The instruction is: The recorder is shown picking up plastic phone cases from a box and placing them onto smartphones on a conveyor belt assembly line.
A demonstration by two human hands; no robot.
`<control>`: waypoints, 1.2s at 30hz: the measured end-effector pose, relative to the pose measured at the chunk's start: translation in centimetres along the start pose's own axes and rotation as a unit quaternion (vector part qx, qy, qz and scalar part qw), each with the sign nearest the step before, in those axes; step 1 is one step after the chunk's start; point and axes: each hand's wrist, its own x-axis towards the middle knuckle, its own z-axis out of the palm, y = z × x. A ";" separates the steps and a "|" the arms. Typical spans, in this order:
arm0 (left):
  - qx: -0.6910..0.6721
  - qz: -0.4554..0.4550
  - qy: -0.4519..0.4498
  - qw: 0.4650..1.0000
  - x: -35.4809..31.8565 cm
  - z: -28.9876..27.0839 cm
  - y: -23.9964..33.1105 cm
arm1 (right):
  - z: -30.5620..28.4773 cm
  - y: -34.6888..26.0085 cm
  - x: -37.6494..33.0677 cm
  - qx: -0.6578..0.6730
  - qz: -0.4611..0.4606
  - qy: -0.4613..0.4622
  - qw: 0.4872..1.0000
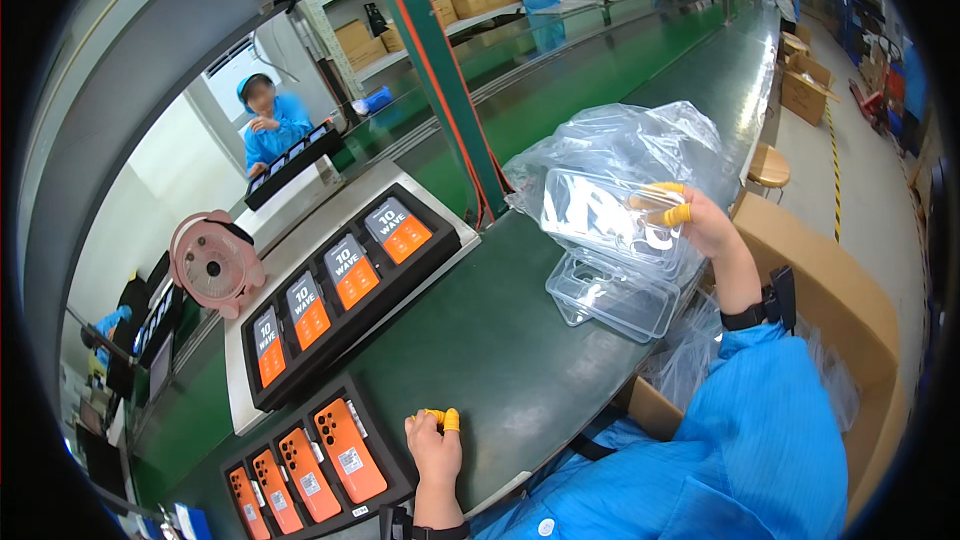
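A: What takes up the most room?
B: The long dark-green counter. A green metal post with orange edging rises between the farther tray and the plastic heap, in the way of a straight reach across.
A: And next in size?
B: A brown open cardboard box beside the right forearm, then a crumpled heap of clear plastic bagging, crowding the space behind the right hand's work. Two black rectangular trays lie left: the farther tray carries four grey-and-orange-faced phones, the nearer tray four orange phones. A round pink fan stands left of the farther one.
A: The clear rectangular plastic case?
B: Above similar clear cases, its right end gripped by the right hand, fingers yellow-tipped.
A: The left hand?
B: Beside the nearer tray, fingers curled; I can't tell whether they're fully closed.
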 end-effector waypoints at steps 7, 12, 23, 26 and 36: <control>0.011 -0.007 -0.004 1.000 0.0 0.4 -0.1 | 2.1 -9.5 2.1 -0.347 -0.057 -0.286 0.891; 0.025 0.001 0.003 1.000 -0.1 0.1 -0.6 | 9.0 -13.7 3.6 -0.742 0.014 -0.408 0.532; -0.001 0.006 0.002 1.000 0.3 0.4 -0.2 | 9.0 2.2 10.1 -0.732 -0.435 -0.460 0.253; 0.000 0.005 0.002 1.000 0.3 0.4 -0.3 | 8.2 1.7 8.3 -0.721 -0.404 -0.309 0.470; 0.005 -0.004 -0.020 1.000 0.8 0.1 -0.2 | 9.0 7.0 -5.8 -0.677 -0.291 -0.060 0.673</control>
